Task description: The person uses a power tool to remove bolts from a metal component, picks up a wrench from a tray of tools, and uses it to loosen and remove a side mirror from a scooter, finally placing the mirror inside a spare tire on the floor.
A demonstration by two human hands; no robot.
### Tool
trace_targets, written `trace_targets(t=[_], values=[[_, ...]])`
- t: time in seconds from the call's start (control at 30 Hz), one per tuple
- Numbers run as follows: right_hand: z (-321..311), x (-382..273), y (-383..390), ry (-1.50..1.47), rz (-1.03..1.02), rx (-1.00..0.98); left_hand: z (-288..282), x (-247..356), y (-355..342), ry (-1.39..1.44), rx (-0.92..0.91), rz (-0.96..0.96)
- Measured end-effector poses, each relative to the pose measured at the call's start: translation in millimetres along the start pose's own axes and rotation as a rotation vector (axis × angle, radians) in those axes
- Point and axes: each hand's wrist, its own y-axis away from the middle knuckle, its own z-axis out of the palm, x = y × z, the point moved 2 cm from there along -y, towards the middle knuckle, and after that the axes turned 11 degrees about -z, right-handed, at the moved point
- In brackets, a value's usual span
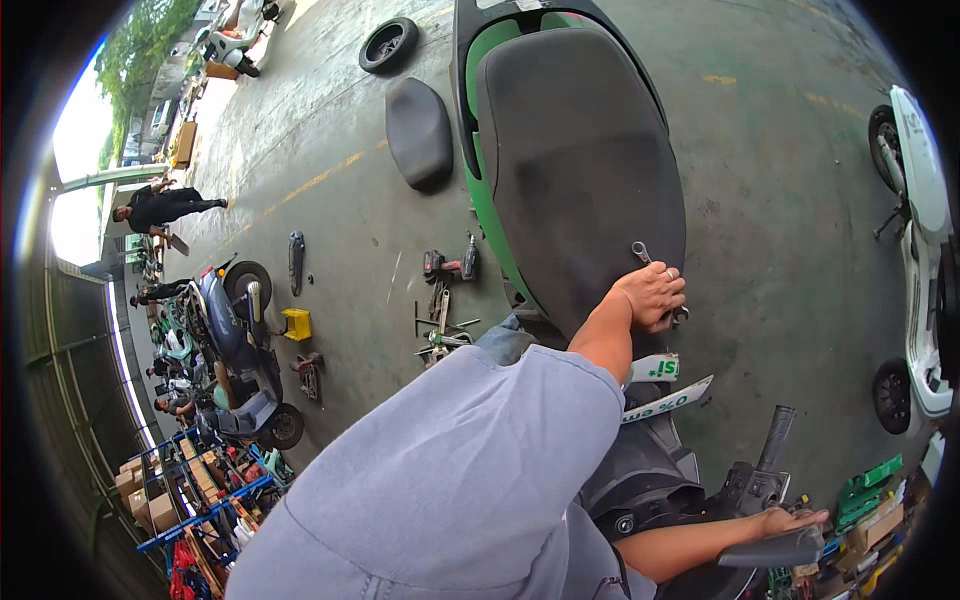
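Note:
My left hand (pixel 652 296) is closed around a metal combination wrench (pixel 641 252). The ring end shows above the fingers and the jaw end below them. Hand and wrench are at the near right edge of the black seat (pixel 575 130) of a green scooter (pixel 487 215). Farther down on the right, my right hand (pixel 792 520) has its fingers stretched out, resting by a dark, flat mirror-like part (pixel 770 548) that hides some of the hand. Near it stands a handlebar grip (pixel 777 437). White panels with green lettering (pixel 670 398) stick out below the left hand.
A loose seat (pixel 418 135), a tire (pixel 388 45), a cordless drill (pixel 452 262) and several hand tools (pixel 440 330) lie on the floor to the left. A blue scooter (pixel 235 330) stands beyond a yellow box (pixel 297 324). A white scooter (pixel 925 250) is at right. A person (pixel 165 208) walks at far left.

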Motion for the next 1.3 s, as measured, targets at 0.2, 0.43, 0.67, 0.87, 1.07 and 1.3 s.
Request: trace_targets(t=[0.2, 0.43, 0.67, 0.87, 1.07, 1.3], values=[[-5.0, -50.0, 20.1, 0.049, 0.159, 0.468, -4.3, -0.4, 2.7, -0.010, -0.016, -0.010], [-7.8, -33.7, -11.2, -0.338, 0.584, 0.752, -4.3, -1.5, -1.9, -0.015, -0.090, -0.007], [31.5, -9.8, -58.2, -0.642, 1.372, -0.804, 1.2, 4.5, -9.8, -0.012, -0.147, -0.023], [42.6, -96.7, -51.1, 0.069, 0.070, -0.577, 0.3, 5.3, -8.3, -0.058, -0.162, -0.073], [13.4, -93.8, -18.2, 0.067, 0.067, -0.304, -1.2, 9.5, -9.3, -0.102, -0.149, -0.041], [18.8, -132.3, -8.4, 0.288, 0.289, 0.209, -3.5, 7.4, -9.0, -0.089, -0.240, -0.068]])
